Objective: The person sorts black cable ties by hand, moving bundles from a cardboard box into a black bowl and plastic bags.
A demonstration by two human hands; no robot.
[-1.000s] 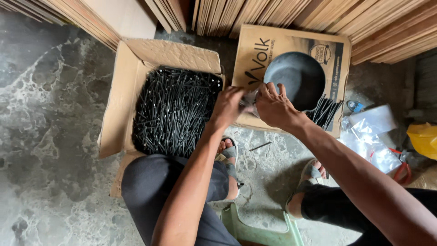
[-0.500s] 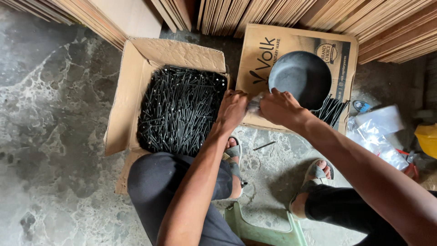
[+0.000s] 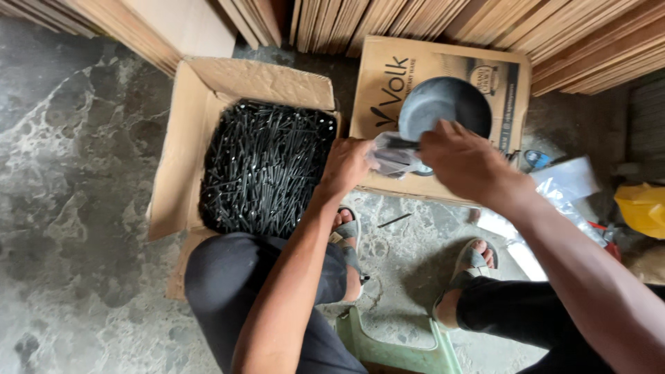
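My left hand and my right hand both grip a small clear plastic bag with black screws inside it, held between the two boxes. An open cardboard box on the left is full of loose black screws. Behind the bag a round dark metal bowl rests on a flat printed cardboard box. A single black screw lies on the floor between my feet.
Stacked wooden boards line the far side. Clear plastic bags and a yellow bag lie at the right. I sit on a green plastic stool on a grey marbled floor.
My hands have stayed together on the plastic bag in front of the bowl. The view has shifted slightly; the black screws that lay by the bowl are now hidden.
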